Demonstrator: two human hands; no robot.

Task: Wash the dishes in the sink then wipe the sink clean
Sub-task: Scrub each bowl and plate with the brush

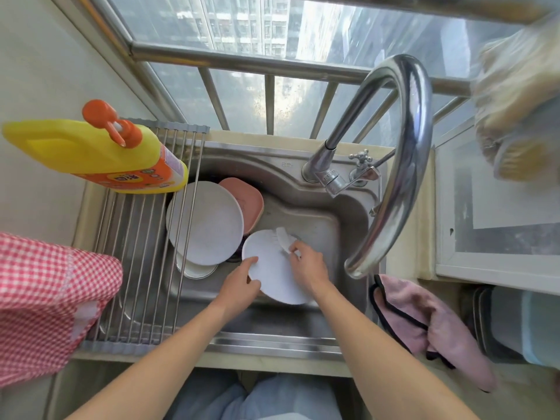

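Observation:
In the steel sink [318,225] my left hand [241,284] grips the left edge of a small white plate [272,268], held tilted above the basin. My right hand [307,263] pinches a white cloth [284,239] against the plate's upper right face. Behind it a larger white plate [206,222] leans on a pink dish [247,203]. Another white dish [197,269] lies partly hidden under the large plate.
A roll-up drying rack [142,253] covers the sink's left side, with a yellow detergent bottle [100,153] at its far end. The curved faucet [403,153] arches over the right. A pink cloth [424,322] hangs at the right rim. A checked red cloth [45,298] sits at left.

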